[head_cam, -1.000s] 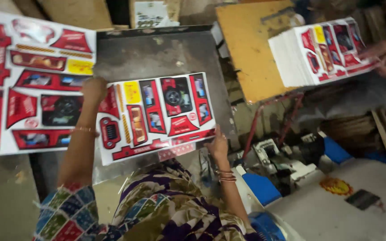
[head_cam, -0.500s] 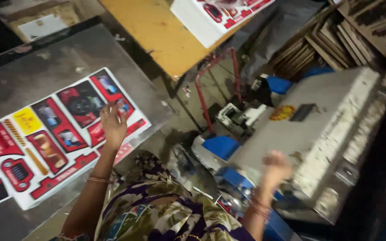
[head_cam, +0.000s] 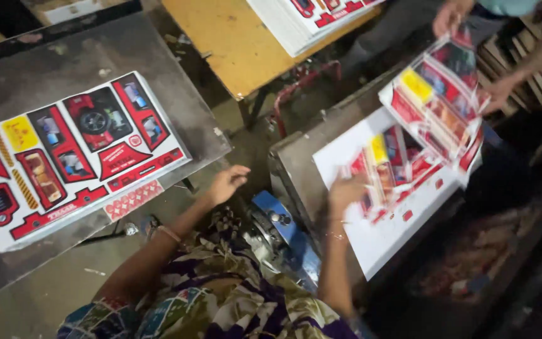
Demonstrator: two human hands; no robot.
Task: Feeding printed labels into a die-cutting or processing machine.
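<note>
The left hand (head_cam: 226,183) is hanging in the open gap between the grey metal table (head_cam: 95,53) and the grey machine bed (head_cam: 299,160). Nothing is sitting in that gap near the fingers. Just below, a blue machine part (head_cam: 280,226) is sticking up and blocking the low way across. The right hand (head_cam: 346,191) is pressing on a printed sheet (head_cam: 387,188) on the bed. Close beside it, another person's hands (head_cam: 497,94) are lifting a cut sheet (head_cam: 437,97), filling the room above the far side. The yellow table (head_cam: 239,44) is standing further back.
</note>
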